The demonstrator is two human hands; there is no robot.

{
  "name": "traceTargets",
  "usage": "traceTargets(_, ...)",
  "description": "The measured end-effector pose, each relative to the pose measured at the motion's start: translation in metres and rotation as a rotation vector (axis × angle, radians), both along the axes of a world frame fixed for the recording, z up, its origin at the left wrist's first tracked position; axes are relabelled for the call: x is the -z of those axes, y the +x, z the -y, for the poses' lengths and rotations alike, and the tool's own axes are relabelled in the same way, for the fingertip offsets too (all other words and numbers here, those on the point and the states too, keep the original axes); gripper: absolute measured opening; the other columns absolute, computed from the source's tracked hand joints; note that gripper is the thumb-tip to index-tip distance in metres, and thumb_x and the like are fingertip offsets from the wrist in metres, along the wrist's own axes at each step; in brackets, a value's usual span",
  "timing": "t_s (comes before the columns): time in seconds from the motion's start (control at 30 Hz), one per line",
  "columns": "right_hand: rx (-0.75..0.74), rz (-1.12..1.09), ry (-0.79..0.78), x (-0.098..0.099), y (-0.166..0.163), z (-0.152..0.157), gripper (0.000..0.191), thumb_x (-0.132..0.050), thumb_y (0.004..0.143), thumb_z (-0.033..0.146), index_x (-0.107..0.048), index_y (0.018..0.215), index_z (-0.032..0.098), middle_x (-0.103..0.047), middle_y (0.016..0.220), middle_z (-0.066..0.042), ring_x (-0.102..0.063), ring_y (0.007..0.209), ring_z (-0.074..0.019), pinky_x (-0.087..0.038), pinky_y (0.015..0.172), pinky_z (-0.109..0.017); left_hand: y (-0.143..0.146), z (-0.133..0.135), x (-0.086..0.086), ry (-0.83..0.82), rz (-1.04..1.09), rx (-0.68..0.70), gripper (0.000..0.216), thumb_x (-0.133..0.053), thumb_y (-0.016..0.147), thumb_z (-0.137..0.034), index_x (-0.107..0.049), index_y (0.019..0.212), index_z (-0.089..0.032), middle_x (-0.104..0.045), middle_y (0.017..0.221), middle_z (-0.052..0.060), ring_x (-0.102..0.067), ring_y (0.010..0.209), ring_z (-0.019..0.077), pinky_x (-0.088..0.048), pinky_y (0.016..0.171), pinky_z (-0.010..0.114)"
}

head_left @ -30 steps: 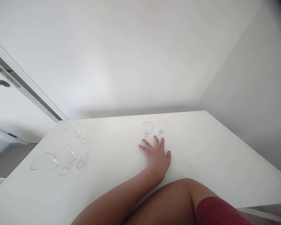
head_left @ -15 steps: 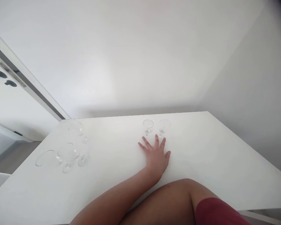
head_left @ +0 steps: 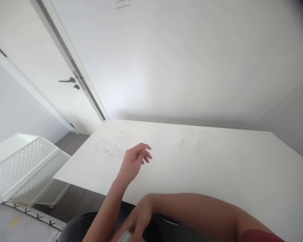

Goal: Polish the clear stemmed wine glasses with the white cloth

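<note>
My left hand (head_left: 135, 157) hovers over the white table (head_left: 217, 168), empty, its fingers loosely bent and somewhat apart. Just left of it is a group of clear stemmed glasses: one farther back (head_left: 120, 125), and two nearer, a left glass (head_left: 101, 145) and a right glass (head_left: 114, 142). Two more stemmed glasses stand farther right, one glass (head_left: 186, 133) beside another glass (head_left: 206, 137). Down at the bottom edge, my right hand (head_left: 140, 216) is over my lap, smeared by motion. Something whitish (head_left: 127, 236) shows between its fingers; whether they grip it is unclear.
White perforated baskets or racks (head_left: 22, 168) stand off the table's left end. A white door (head_left: 47, 67) with a dark handle is beyond them. A pale wall (head_left: 179, 67) rises behind the table's back edge.
The view has swung left and shows more of the door and the baskets. My left hand has lifted from flat near the two right glasses toward the left group. My right hand has come into view.
</note>
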State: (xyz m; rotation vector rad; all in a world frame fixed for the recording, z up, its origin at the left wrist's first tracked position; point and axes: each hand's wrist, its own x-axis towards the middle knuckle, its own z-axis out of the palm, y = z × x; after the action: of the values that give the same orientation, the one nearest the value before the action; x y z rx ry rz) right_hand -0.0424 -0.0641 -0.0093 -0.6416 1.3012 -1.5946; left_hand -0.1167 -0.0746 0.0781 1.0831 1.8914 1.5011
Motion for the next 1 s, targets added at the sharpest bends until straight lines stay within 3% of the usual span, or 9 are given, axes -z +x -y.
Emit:
traceTargets(0.07, 0.335, 0.100, -0.306, -0.011, -0.001, -0.023, 0.075, -0.091, 0.047, 0.074, -0.070, 0.097, 0.023, -0.074, 0.101, -0.007, -0.071, 0.099, -0.0319, -0.056, 0.074, -0.037, -0.012, 0.028, 0.004, 0.068, 0.128, -0.172, 0.032, -0.052, 0.101, -0.048, -0.070, 0.106, -0.021, -0.076, 0.086, 0.008, -0.067, 0.074, 0.0208, -0.053, 0.070, 0.034)
traceTargets(0.13, 0.826, 0.133, -0.497, -0.022, 0.005, -0.050, 0.069, -0.069, 0.069, 0.084, -0.067, 0.097, 0.021, -0.073, 0.103, -0.010, -0.068, 0.098, -0.0302, -0.053, 0.078, -0.038, -0.013, 0.049, 0.011, 0.082, 0.288, -0.243, 0.048, -0.046, 0.103, -0.061, -0.070, 0.112, -0.021, -0.077, 0.097, 0.010, -0.070, 0.085, 0.0238, -0.055, 0.078, 0.037)
traceTargets(0.2, 1.257, 0.069, -0.546, -0.031, 0.013, -0.074, 0.045, -0.062, 0.089, 0.068, -0.064, 0.097, 0.024, -0.071, 0.102, -0.007, -0.066, 0.095, -0.0255, -0.050, 0.081, -0.036, -0.006, 0.059, 0.019, 0.077, 0.428, -0.182, 0.066, -0.037, 0.101, -0.074, -0.070, 0.122, -0.022, -0.076, 0.112, 0.013, -0.071, 0.101, 0.0278, -0.057, 0.087, 0.041)
traceTargets(0.3, 1.547, -0.070, -0.365, -0.033, 0.021, -0.097, 0.042, -0.055, 0.097, 0.066, -0.065, 0.099, 0.025, -0.066, 0.100, -0.003, -0.059, 0.091, -0.0201, -0.046, 0.080, -0.032, 0.010, 0.057, 0.028, 0.056, 0.409, -0.071, 0.061, -0.058, 0.093, -0.072, -0.072, 0.121, -0.020, -0.072, 0.121, 0.013, -0.068, 0.108, 0.0280, -0.057, 0.088, 0.038)
traceTargets(0.4, 1.647, -0.116, -0.181, -0.025, 0.021, -0.109, 0.048, -0.055, 0.096, 0.070, -0.068, 0.098, 0.024, -0.065, 0.103, -0.004, -0.055, 0.088, -0.0191, -0.044, 0.078, -0.031, 0.019, 0.046, 0.035, 0.002, 0.273, -0.135, 0.042, -0.080, 0.082, -0.052, -0.073, 0.102, -0.016, -0.072, 0.104, 0.008, -0.067, 0.091, 0.0211, -0.051, 0.078, 0.029)
traceTargets(0.57, 1.730, -0.129, -0.261, -0.019, 0.019, -0.123, 0.043, -0.067, 0.088, 0.067, -0.061, 0.087, 0.024, -0.066, 0.105, -0.006, -0.056, 0.084, -0.0198, -0.046, 0.073, -0.033, 0.008, 0.051, 0.036, 0.076, 0.182, -0.346, 0.032, -0.070, 0.090, -0.045, -0.073, 0.105, -0.018, -0.072, 0.095, 0.004, -0.062, 0.088, 0.0174, -0.046, 0.076, 0.025)
traceTargets(0.7, 1.483, -0.068, -0.364, -0.031, 0.025, -0.122, 0.051, -0.067, 0.086, 0.073, -0.067, 0.111, 0.029, -0.068, 0.124, -0.009, -0.062, 0.101, -0.0246, -0.051, 0.082, -0.038, 0.001, 0.063, 0.032, 0.147, 0.188, -0.353, 0.027, -0.068, 0.091, -0.040, -0.069, 0.109, -0.020, -0.072, 0.106, 0.004, -0.061, 0.091, 0.0159, -0.047, 0.078, 0.024)
traceTargets(0.8, 1.260, -0.097, -0.261, -0.033, 0.027, -0.112, 0.057, -0.078, 0.080, 0.067, -0.071, 0.119, 0.026, -0.069, 0.123, -0.011, -0.062, 0.107, -0.0262, -0.050, 0.087, -0.040, 0.004, 0.065, 0.036, 0.146, 0.290, -0.362, 0.031, -0.064, 0.093, -0.042, -0.068, 0.116, -0.021, -0.072, 0.109, 0.005, -0.061, 0.087, 0.0161, -0.047, 0.071, 0.024)
traceTargets(1.0, 1.465, -0.188, -0.197, -0.021, 0.023, -0.101, 0.028, -0.080, 0.083, 0.042, -0.079, 0.101, 0.021, -0.074, 0.104, -0.007, -0.062, 0.096, -0.0225, -0.046, 0.093, -0.039, 0.015, 0.064, 0.042, 0.046, 0.374, -0.298, 0.036, -0.065, 0.093, -0.046, -0.074, 0.118, -0.021, -0.072, 0.119, 0.008, -0.063, 0.106, 0.0223, -0.052, 0.084, 0.029)
